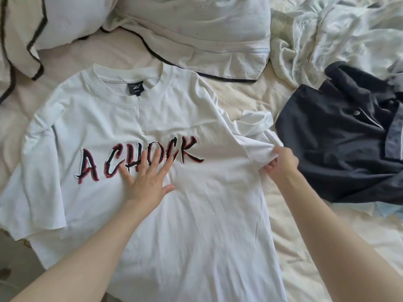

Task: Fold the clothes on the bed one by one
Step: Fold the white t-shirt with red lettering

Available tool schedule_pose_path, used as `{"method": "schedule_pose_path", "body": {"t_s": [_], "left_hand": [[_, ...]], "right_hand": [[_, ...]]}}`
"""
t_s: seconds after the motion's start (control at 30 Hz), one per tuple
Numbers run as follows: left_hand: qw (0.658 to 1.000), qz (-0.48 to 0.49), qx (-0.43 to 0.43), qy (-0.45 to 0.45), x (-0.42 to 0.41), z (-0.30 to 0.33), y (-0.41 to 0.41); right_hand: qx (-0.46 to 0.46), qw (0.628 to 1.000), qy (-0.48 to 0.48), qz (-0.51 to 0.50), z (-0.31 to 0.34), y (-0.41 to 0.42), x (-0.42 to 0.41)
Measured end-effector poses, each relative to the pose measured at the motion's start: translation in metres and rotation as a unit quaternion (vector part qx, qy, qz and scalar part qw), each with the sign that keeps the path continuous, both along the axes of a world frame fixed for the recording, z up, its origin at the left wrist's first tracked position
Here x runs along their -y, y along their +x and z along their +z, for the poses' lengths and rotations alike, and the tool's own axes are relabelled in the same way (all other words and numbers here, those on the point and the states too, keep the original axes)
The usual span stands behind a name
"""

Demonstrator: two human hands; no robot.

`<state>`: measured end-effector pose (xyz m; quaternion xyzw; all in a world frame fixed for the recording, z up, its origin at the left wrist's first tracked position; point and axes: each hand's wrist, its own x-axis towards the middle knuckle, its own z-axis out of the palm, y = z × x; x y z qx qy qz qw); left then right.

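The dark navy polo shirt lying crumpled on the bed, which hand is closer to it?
Right. The right hand pinches the white T-shirt's bunched sleeve right beside the dark navy polo shirt. The left hand presses flat on the T-shirt's lettering, farther away.

white T-shirt [196, 214] spread flat, dark polo [331, 149] crumpled

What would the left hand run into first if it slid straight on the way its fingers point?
Likely the letters printed on the white T-shirt: the left hand lies flat there, fingertips already on them.
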<state>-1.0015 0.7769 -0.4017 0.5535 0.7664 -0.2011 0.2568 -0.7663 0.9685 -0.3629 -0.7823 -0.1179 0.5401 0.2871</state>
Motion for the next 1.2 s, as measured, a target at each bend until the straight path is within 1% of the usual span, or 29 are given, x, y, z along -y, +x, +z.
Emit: {"method": "schedule_pose_path", "body": {"t_s": [0.07, 0.13, 0.2, 0.27, 0.3, 0.33, 0.37, 0.4, 0.43, 0.47, 0.5, 0.53, 0.57, 0.6, 0.63, 0.67, 0.7, 0.73, 0.77, 0.8, 0.83, 0.87, 0.9, 0.93, 1.0, 1.07, 1.1, 1.13, 1.2], "left_hand": [[1.000, 0.003, 0.005, -0.004, -0.001, -0.002, 0.000], [1.000, 0.013, 0.012, -0.008, -0.002, -0.003, -0.001], [0.999, 0.016, 0.023, -0.020, -0.004, -0.001, -0.001], [0.998, 0.019, 0.042, -0.032, -0.004, 0.004, -0.004], [0.998, 0.023, 0.055, -0.030, -0.005, 0.006, -0.007], [0.997, 0.037, 0.072, -0.016, -0.006, 0.011, -0.011], [0.993, 0.073, 0.094, 0.015, -0.006, 0.016, -0.014], [0.979, 0.140, 0.130, 0.066, -0.008, 0.021, -0.018], [0.941, 0.253, 0.190, 0.120, -0.011, 0.025, -0.023], [0.867, 0.387, 0.267, 0.167, -0.016, 0.033, -0.028], [0.776, 0.499, 0.326, 0.206, -0.022, 0.041, -0.034], [0.714, 0.560, 0.350, 0.232, -0.030, 0.048, -0.040], [0.699, 0.575, 0.350, 0.242, -0.037, 0.053, -0.046], [0.708, 0.565, 0.349, 0.239, -0.045, 0.057, -0.050], [0.728, 0.542, 0.351, 0.233, -0.054, 0.058, -0.051], [0.750, 0.514, 0.353, 0.222, -0.064, 0.058, -0.051], [0.777, 0.481, 0.351, 0.205, -0.074, 0.054, -0.049], [0.802, 0.447, 0.348, 0.189, -0.084, 0.051, -0.046], [0.827, 0.410, 0.344, 0.173, -0.093, 0.046, -0.041], [0.846, 0.375, 0.343, 0.164, -0.103, 0.043, -0.035], [0.860, 0.343, 0.342, 0.160, -0.113, 0.040, -0.027], [0.873, 0.315, 0.336, 0.163, -0.123, 0.038, -0.018], [0.884, 0.291, 0.324, 0.170, -0.134, 0.037, -0.010], [0.893, 0.272, 0.310, 0.179, -0.144, 0.037, -0.002], [0.923, 0.235, 0.252, 0.173, -0.161, 0.039, 0.007], [0.948, 0.198, 0.188, 0.161, -0.173, 0.038, 0.008], [0.950, 0.198, 0.182, 0.161, -0.177, 0.038, 0.008], [0.942, 0.214, 0.193, 0.172, -0.181, 0.040, 0.008], [0.896, 0.274, 0.260, 0.232, -0.189, 0.041, 0.007]], "right_hand": [[-0.033, 0.998, -0.018, 0.047, -0.002, 0.002, -0.007], [-0.024, 0.996, 0.001, 0.080, 0.001, 0.000, -0.019], [0.020, 0.993, 0.080, 0.089, 0.012, -0.009, -0.023], [0.056, 0.966, 0.216, 0.130, 0.027, -0.021, -0.008], [0.090, 0.936, 0.293, 0.175, 0.034, -0.028, 0.008], [0.128, 0.892, 0.362, 0.240, 0.041, -0.033, 0.027], [0.151, 0.834, 0.423, 0.321, 0.044, -0.036, 0.050], [0.162, 0.773, 0.461, 0.405, 0.041, -0.036, 0.074], [0.168, 0.713, 0.479, 0.483, 0.033, -0.032, 0.097], [0.176, 0.651, 0.485, 0.556, 0.020, -0.026, 0.118], [0.190, 0.597, 0.474, 0.619, 0.006, -0.018, 0.137], [0.206, 0.558, 0.450, 0.666, -0.007, -0.009, 0.153], [0.214, 0.540, 0.421, 0.697, -0.015, -0.001, 0.167], [0.208, 0.549, 0.403, 0.702, -0.019, 0.006, 0.176], [0.194, 0.587, 0.388, 0.684, -0.019, 0.011, 0.180], [0.186, 0.651, 0.365, 0.639, -0.012, 0.010, 0.181], [0.187, 0.734, 0.319, 0.569, -0.006, 0.007, 0.179], [0.184, 0.816, 0.248, 0.489, 0.000, 0.002, 0.173], [0.159, 0.887, 0.159, 0.403, 0.004, -0.003, 0.165], [0.095, 0.941, 0.072, 0.315, 0.006, -0.009, 0.156], [0.006, 0.974, 0.011, 0.226, 0.006, -0.013, 0.147], [-0.083, 0.985, -0.033, 0.148, 0.007, -0.019, 0.138], [-0.149, 0.983, -0.065, 0.090, 0.009, -0.024, 0.130], [-0.188, 0.977, -0.087, 0.051, 0.009, -0.028, 0.122], [-0.224, 0.968, -0.111, 0.018, 0.012, -0.036, 0.111], [-0.226, 0.968, -0.112, -0.006, 0.012, -0.042, 0.104], [-0.221, 0.969, -0.103, -0.022, 0.012, -0.042, 0.101], [-0.217, 0.971, -0.091, -0.037, 0.013, -0.040, 0.097], [-0.222, 0.969, -0.061, -0.089, 0.013, -0.032, 0.089]]}}
